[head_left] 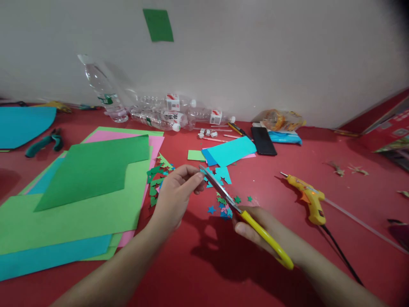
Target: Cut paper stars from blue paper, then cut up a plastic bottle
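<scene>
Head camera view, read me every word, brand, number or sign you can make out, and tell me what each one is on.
"水", with what looks like "开" before it: white label among the lying bottles.
Too blurred to read: green label on the standing bottle.
Too small to read: red-and-white labels on lying bottles.
Too blurred to read: print on the red box.
I can make out no other text.

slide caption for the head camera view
Right hand holds yellow-handled metal scissors up to the left hand, over a red tabletop.

Yellow-handled scissors (245, 216) slant forward-left, metal blades (221, 189) ending beside the left fingers (192, 182).
</scene>
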Tool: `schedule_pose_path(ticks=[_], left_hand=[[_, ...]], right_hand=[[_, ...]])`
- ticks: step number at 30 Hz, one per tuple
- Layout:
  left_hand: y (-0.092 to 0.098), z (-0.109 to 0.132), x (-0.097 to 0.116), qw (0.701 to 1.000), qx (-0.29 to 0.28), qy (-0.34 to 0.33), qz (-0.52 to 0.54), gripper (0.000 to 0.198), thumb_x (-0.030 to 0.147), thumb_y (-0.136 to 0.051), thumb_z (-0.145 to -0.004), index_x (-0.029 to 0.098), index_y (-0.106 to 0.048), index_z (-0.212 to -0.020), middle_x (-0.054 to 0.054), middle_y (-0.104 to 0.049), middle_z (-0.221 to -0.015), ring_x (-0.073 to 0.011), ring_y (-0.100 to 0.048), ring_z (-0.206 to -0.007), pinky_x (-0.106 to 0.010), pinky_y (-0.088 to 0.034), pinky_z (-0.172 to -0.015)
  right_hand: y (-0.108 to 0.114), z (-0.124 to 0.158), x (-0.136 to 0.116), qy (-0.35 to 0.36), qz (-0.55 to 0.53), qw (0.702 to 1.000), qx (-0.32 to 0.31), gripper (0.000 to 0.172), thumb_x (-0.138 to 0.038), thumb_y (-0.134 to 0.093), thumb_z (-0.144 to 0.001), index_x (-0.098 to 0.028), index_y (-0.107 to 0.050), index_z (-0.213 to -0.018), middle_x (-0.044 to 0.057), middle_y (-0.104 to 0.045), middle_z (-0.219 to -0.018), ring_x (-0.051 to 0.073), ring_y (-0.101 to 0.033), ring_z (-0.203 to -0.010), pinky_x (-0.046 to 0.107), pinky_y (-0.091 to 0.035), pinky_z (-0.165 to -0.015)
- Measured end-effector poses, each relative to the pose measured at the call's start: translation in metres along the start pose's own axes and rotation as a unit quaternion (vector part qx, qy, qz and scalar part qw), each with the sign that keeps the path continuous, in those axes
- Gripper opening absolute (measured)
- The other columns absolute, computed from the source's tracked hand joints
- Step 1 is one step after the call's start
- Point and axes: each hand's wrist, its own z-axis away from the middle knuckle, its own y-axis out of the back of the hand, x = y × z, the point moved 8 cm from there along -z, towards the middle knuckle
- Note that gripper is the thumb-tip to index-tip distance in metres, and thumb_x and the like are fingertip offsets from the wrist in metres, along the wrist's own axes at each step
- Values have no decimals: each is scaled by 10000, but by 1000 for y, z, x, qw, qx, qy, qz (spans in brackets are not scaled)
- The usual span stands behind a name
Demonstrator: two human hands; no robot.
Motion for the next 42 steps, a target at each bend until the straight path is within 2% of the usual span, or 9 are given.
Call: schedule_pose_path(ticks=[5, 16, 25, 29, 38, 42], left_hand=[[-1, -1, 1, 1000, -4, 3, -3, 101, 217, -648, -757, 171, -609, -677, 37, -599, -563, -79, -522, -552, -207, -389, -549], [-1, 0, 0, 1000, -5, 6, 6, 97, 213, -662, -747, 170, -615, -675, 38, -596, -560, -76, -519, -543, -205, -389, -544], [0, 0, 2, 1000, -8, 5, 1, 106, 223, -664, -741, 177, -615, -658, 31, -591, -562, -93, -518, -548, -230, -395, -554], [0, 0, 3, 1000, -8, 5, -3, 107, 230, -669, -736, 177, -616, -660, 28, -594, -569, -98, -523, -552, -235, -397, -558], [1, -2, -1, 1000, -11, 14, 0, 109, 227, -664, -747, 171, -617, -666, 31, -594, -561, -85, -511, -540, -216, -384, -543], [2, -2, -3, 1000, -6, 17, -6, 116, 224, -664, -742, 165, -616, -654, 28, -595, -559, -82, -510, -535, -213, -381, -538]], right_hand=[[1, -2, -5, -16, 2, 1000, 23, 543, -735, -377, -870, -219, -367, -698, -48, -307, -658, 114, -287, -574, 254, -256, -503], [2, -2, -11, -6, -26, 999, 34, 500, -676, -398, -893, -225, -362, -680, -56, -313, -644, 107, -281, -554, 248, -253, -481], [3, -1, -12, -16, -20, 999, 36, 584, -774, -382, -840, -220, -338, -659, -48, -297, -652, 108, -268, -574, 246, -242, -487], [3, -1, -13, -12, -17, 999, 36, 575, -765, -375, -851, -221, -350, -668, -46, -300, -652, 110, -272, -574, 247, -250, -483], [1, -2, 1, -7, -33, 999, 33, 488, -648, -447, -901, -193, -495, -732, -31, -380, -675, 114, -348, -578, 241, -314, -504], [-2, -4, 6, -26, -63, 998, 13, 477, -648, -458, -900, -209, -411, -719, -53, -333, -650, 102, -298, -559, 234, -273, -501]])
